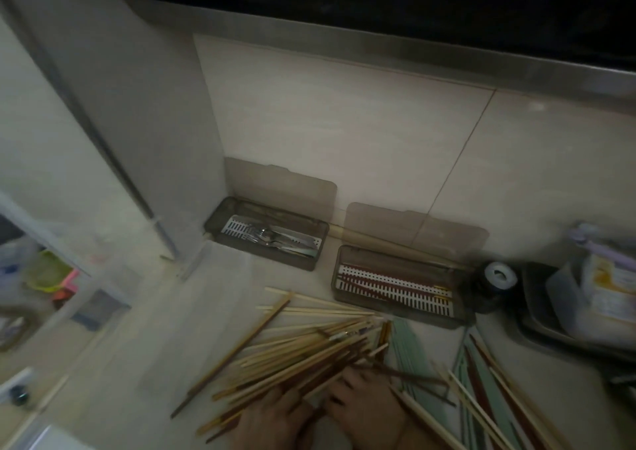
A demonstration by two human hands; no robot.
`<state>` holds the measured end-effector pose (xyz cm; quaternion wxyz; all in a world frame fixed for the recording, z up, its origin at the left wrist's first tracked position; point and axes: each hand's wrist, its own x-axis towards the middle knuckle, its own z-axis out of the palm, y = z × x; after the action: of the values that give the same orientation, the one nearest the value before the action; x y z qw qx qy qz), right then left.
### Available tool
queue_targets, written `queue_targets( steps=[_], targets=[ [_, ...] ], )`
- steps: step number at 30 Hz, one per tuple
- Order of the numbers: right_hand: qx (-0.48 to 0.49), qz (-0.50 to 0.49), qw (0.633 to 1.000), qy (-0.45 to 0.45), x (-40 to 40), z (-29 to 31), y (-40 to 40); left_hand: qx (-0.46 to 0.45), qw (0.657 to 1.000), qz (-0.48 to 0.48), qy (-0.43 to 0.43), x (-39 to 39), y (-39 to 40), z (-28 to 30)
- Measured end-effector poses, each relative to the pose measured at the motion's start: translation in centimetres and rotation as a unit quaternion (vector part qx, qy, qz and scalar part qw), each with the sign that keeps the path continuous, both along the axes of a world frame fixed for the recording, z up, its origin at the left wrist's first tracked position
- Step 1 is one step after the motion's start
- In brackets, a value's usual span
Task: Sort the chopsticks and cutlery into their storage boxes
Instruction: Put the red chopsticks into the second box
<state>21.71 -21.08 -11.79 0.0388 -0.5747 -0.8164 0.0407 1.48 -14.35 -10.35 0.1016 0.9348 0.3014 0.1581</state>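
A loose heap of wooden and dark brown chopsticks (309,350) lies on the pale counter in front of me. My left hand (272,422) and my right hand (364,401) both rest on the near end of the heap, fingers laid over the sticks. More chopsticks, some pale green and some red-brown (481,387), spread out to the right. Two grey boxes stand open against the wall. The left box (309,260) holds metal forks on a slotted tray. Dark red chopsticks lie in the right box (344,291) under a white slotted tray. The frame is dim and blurred.
A black roll of tape (492,284) stands right of the right box. A dark tray with packets (585,298) fills the far right. A grey pillar (155,140) rises at the left, with colourful items (51,274) beyond it. Single chopsticks (51,394) lie at the left.
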Motion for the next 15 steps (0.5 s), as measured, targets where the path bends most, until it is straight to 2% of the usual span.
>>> queue_targets(
  steps=[5,6,7,8,10,11,12,13,14,15],
  targets=[
    [0.081,0.030,0.994,-0.061,-0.3,0.5,-1.2,0.049,0.998,-0.026,0.041,-0.7,-0.7,-0.3],
    [0.103,0.006,0.992,-0.071,-0.6,0.6,-1.6,0.044,0.998,-0.027,0.041,-0.5,-0.9,-0.2],
    [0.072,-0.022,0.993,-0.088,-1.1,1.7,-1.9,0.037,0.998,-0.026,0.047,-0.3,-1.3,0.0],
    [0.099,-0.019,0.993,-0.063,-0.8,0.5,-1.6,0.050,0.997,-0.022,0.052,-0.2,-1.5,0.0],
    [0.079,-0.036,0.996,-0.027,-0.6,1.0,-2.2,0.071,0.996,-0.007,0.049,0.1,-1.9,0.2],
    [0.064,-0.125,0.990,0.008,-1.3,3.1,-2.7,0.079,0.996,0.006,0.047,0.1,-1.9,0.6],
    [0.043,-0.129,0.989,0.054,-1.7,3.6,-1.9,0.086,0.996,0.011,0.037,0.1,-2.0,0.9],
    [0.015,-0.158,0.987,0.036,-0.9,8.6,-5.0,0.089,0.996,0.020,0.023,0.0,-2.0,1.4],
    [0.082,-0.183,0.978,0.056,-0.4,2.9,-1.4,0.076,0.997,0.029,0.012,-0.2,-2.0,2.1],
    [0.149,-0.192,0.970,0.032,0.5,-3.2,-0.5,0.054,0.998,0.036,0.001,-0.4,-2.1,2.8]
  ],
)
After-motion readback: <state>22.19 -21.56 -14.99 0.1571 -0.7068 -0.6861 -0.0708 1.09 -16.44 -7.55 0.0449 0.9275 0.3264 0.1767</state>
